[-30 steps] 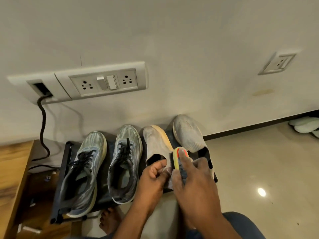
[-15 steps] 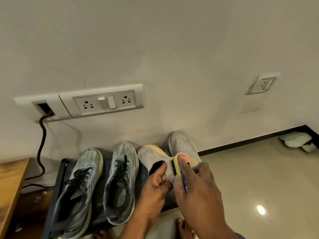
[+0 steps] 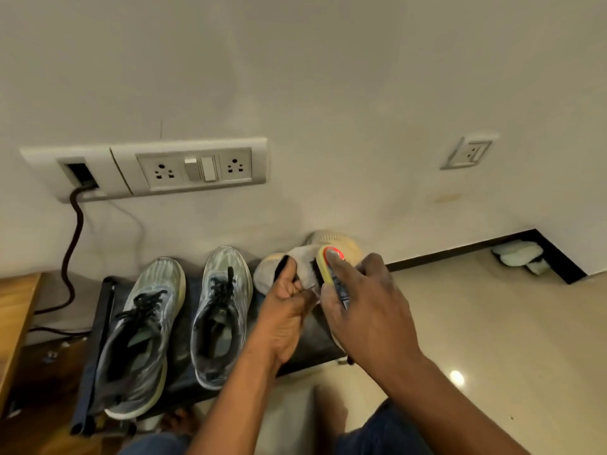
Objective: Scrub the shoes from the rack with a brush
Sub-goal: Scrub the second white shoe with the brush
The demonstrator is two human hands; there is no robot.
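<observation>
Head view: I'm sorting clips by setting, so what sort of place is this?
Probably a home, by a wall. A low shoe rack holds grey running shoes, a socket panel sits on the plain wall, and the floor is glossy tile.
</observation>
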